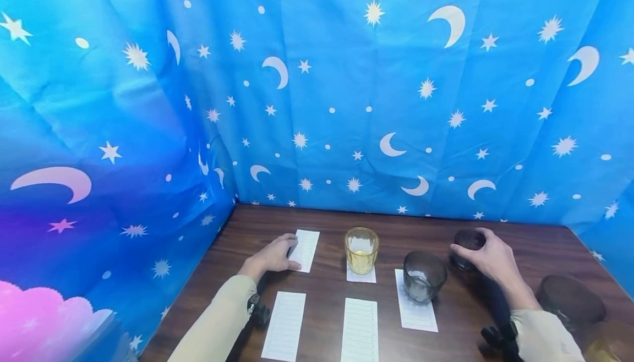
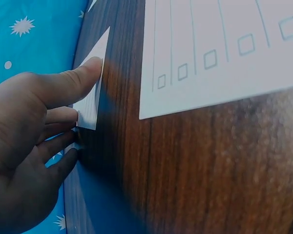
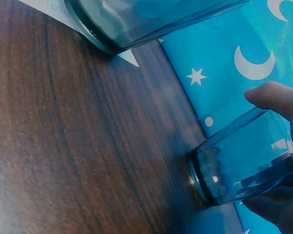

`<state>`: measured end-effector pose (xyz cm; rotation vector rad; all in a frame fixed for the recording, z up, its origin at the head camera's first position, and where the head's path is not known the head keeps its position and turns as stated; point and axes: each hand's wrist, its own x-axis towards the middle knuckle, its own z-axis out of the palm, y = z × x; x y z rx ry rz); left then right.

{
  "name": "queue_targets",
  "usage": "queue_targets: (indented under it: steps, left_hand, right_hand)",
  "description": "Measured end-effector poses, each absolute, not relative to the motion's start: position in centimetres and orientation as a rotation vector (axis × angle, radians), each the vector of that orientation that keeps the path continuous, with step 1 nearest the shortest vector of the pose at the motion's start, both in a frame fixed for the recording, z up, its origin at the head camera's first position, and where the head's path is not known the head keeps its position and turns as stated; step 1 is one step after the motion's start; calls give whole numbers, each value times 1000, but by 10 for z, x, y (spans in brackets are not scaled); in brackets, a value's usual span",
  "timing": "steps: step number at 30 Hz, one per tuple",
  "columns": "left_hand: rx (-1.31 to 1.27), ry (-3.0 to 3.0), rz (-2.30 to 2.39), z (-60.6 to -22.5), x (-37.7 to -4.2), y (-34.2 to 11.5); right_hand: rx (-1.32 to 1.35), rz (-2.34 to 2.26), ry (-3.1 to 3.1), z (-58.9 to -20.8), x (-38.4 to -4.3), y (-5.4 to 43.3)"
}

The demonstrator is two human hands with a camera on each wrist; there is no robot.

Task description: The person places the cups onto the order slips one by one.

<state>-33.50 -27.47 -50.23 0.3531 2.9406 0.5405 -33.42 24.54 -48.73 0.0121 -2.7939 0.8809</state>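
Observation:
My left hand (image 1: 274, 254) lies at the left edge of a white printed paper slip (image 1: 306, 249) at the back left of the table. Thumb and fingers look loosely extended, and their tips overlap the slip's edge in the left wrist view. At the back right, my right hand (image 1: 497, 256) holds a dark clear glass (image 3: 241, 163) near its rim, thumb on one side and fingers on the other. The glass stands upright, its base close to the wood. Left of it, a second dark glass (image 1: 424, 277) stands on another slip (image 1: 419, 317).
A yellow glass (image 1: 361, 253) stands on a slip at the back middle. Two more slips (image 1: 284, 326) (image 1: 360, 329) lie in front. A large dark vessel (image 1: 570, 299) and a yellowish one (image 1: 611, 343) stand at the right. Blue star-patterned cloth (image 1: 337, 186) hangs behind the table.

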Motion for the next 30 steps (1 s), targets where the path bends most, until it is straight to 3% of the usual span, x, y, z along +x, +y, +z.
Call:
queue_targets:
  steps: [30]
  left_hand:
    - [316, 2937, 548, -504, -332, -272]
  right_hand:
    - [-144, 901, -2754, -489, -333, 248]
